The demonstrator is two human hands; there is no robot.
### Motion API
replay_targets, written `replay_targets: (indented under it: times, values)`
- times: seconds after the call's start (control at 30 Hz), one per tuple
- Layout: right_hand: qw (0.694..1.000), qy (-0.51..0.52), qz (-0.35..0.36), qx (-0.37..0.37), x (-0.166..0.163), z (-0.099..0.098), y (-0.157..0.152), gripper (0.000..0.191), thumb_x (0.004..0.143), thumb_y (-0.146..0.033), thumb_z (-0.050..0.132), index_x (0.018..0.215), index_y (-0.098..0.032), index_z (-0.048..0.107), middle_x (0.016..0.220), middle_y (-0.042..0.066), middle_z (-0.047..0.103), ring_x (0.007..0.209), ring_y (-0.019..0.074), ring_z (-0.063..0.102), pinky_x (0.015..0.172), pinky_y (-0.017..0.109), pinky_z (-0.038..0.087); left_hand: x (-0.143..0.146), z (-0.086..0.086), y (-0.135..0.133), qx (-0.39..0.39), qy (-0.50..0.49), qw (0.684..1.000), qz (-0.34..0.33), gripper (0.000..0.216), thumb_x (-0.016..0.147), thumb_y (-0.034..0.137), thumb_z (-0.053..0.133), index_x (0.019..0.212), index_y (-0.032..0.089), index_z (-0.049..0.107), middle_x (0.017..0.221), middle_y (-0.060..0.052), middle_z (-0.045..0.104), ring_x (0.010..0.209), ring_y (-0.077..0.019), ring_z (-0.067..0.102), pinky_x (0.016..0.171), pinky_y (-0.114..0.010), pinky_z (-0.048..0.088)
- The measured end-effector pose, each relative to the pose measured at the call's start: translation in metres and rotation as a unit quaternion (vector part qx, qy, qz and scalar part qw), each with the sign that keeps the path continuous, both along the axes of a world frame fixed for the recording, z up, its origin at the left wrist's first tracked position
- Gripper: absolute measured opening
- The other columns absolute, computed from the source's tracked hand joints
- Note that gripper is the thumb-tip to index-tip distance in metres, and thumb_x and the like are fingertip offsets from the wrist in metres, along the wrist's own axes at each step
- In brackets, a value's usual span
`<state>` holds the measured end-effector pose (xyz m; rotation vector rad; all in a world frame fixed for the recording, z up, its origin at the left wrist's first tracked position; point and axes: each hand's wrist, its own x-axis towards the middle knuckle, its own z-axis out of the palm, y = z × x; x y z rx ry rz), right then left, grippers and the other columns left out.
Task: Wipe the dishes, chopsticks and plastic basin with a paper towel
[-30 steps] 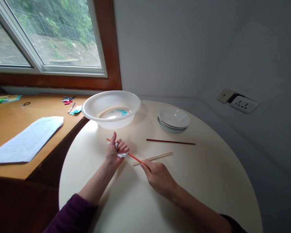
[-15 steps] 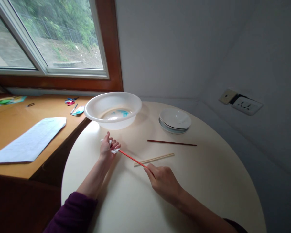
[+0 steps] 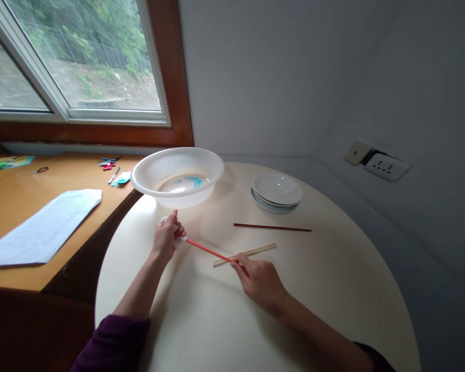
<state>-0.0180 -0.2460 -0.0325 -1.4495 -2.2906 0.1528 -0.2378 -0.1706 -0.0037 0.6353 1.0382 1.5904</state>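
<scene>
A red chopstick [image 3: 207, 249] slants between my two hands above the round white table [image 3: 201, 330]. My left hand [image 3: 167, 236] is closed round a white tissue [image 3: 180, 241], which wraps the chopstick's far end. At the other end, my right hand [image 3: 258, 276] pinches the chopstick between thumb and fingers. Just behind my right hand lies a pair of pale wooden chopsticks [image 3: 256, 251], partly covered by it. A dark brown chopstick [image 3: 273, 227] rests farther back on the table.
A translucent white basin [image 3: 139, 178] with a blue patch in its bottom stands at the back left. Stacked plates [image 3: 277, 189] sit at the back right. On the wooden desk [image 3: 23, 191] to the left are papers [image 3: 46, 227], a pen [image 3: 114, 175] and small items.
My left hand with the tissue has shifted slightly left and turned, its fingers curling tighter round the chopstick's end. My right hand keeps its pinch. The whole view has moved a little.
</scene>
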Motion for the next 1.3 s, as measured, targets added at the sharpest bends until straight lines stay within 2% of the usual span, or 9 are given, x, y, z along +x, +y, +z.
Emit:
replay_targets:
  times: [0.17,0.27,0.37,0.6,0.77,0.87,0.97,1.13,1.3]
  values:
    - [1.000,0.006,-0.001,0.012,0.009,0.002,0.010,0.022,0.091,-0.026,0.041,0.076,-0.020,0.056,0.059,0.000,0.060,0.051,0.0128,0.051,0.052,0.024,0.026,-0.010,0.007,-0.005,-0.047,-0.128,0.979,-0.148,0.046,0.081,0.028,0.052,0.045,0.019,0.025,0.036,0.010,0.015,0.027,-0.0032,0.018,0.033,-0.018,0.027]
    - [0.998,0.043,0.011,0.033,0.018,0.003,0.017,0.020,0.090,-0.024,0.042,0.076,-0.019,0.056,0.065,0.002,0.060,0.061,0.0145,0.052,0.058,0.023,0.032,-0.011,0.006,-0.006,-0.078,-0.163,0.965,-0.188,0.048,0.084,0.028,0.048,0.045,0.020,0.021,0.037,0.010,0.012,0.026,-0.0035,0.017,0.031,-0.017,0.025]
    - [0.997,0.055,0.022,0.058,0.021,0.002,0.019,0.021,0.089,-0.023,0.042,0.075,-0.018,0.057,0.068,0.004,0.060,0.065,0.0155,0.052,0.061,0.024,0.033,-0.006,0.004,-0.004,-0.090,-0.173,0.968,-0.160,0.048,0.087,0.027,0.043,0.045,0.020,0.020,0.037,0.010,0.012,0.025,-0.0034,0.017,0.030,-0.016,0.021]
    - [0.997,0.026,0.046,0.050,0.016,0.004,0.015,0.030,0.091,-0.024,0.036,0.068,-0.017,0.054,0.060,0.002,0.057,0.055,0.0124,0.048,0.055,0.025,0.028,-0.006,0.004,0.000,-0.076,-0.183,0.978,-0.060,0.049,0.089,0.024,0.037,0.043,0.019,0.021,0.033,0.009,0.015,0.023,-0.0039,0.017,0.027,-0.016,0.016]
    - [0.988,0.149,0.026,0.012,0.055,0.010,0.037,0.031,0.090,-0.030,0.037,0.066,-0.018,0.053,0.062,0.001,0.055,0.057,0.0121,0.048,0.057,0.023,0.034,-0.025,0.001,0.002,-0.054,-0.169,0.984,0.005,0.048,0.089,0.021,0.035,0.043,0.019,0.022,0.030,0.007,0.018,0.022,-0.0044,0.019,0.028,-0.017,0.018]
    - [0.982,0.187,-0.028,-0.005,0.092,0.010,0.053,0.021,0.087,-0.033,0.041,0.083,-0.018,0.056,0.059,-0.002,0.052,0.052,0.0117,0.045,0.054,0.023,0.036,-0.027,-0.003,0.003,-0.062,-0.163,0.985,0.001,0.047,0.088,0.020,0.034,0.043,0.019,0.022,0.030,0.007,0.019,0.022,-0.0047,0.019,0.028,-0.018,0.019]
    - [0.984,0.165,-0.065,-0.022,0.119,0.006,0.061,0.019,0.085,-0.035,0.044,0.086,-0.019,0.055,0.056,-0.004,0.047,0.050,0.0120,0.042,0.052,0.024,0.036,-0.020,-0.007,0.003,-0.074,-0.153,0.985,-0.025,0.046,0.087,0.020,0.038,0.044,0.020,0.022,0.032,0.008,0.019,0.023,-0.0047,0.019,0.028,-0.018,0.018]
    - [0.990,0.135,-0.032,-0.019,0.135,-0.007,0.068,0.017,0.084,-0.030,0.047,0.076,-0.019,0.056,0.076,0.004,0.059,0.072,0.0174,0.053,0.069,0.030,0.043,-0.013,-0.011,0.003,-0.089,-0.153,0.983,-0.042,0.045,0.087,0.020,0.038,0.045,0.020,0.024,0.032,0.008,0.018,0.023,-0.0049,0.019,0.028,-0.018,0.017]
    - [0.996,0.090,-0.011,0.014,0.146,-0.017,0.077,0.017,0.085,-0.029,0.049,0.078,-0.019,0.060,0.080,0.006,0.060,0.077,0.0194,0.051,0.075,0.034,0.041,-0.015,-0.012,0.003,-0.090,-0.155,0.983,-0.043,0.046,0.088,0.023,0.039,0.044,0.020,0.025,0.033,0.008,0.018,0.024,-0.0050,0.019,0.029,-0.019,0.018]
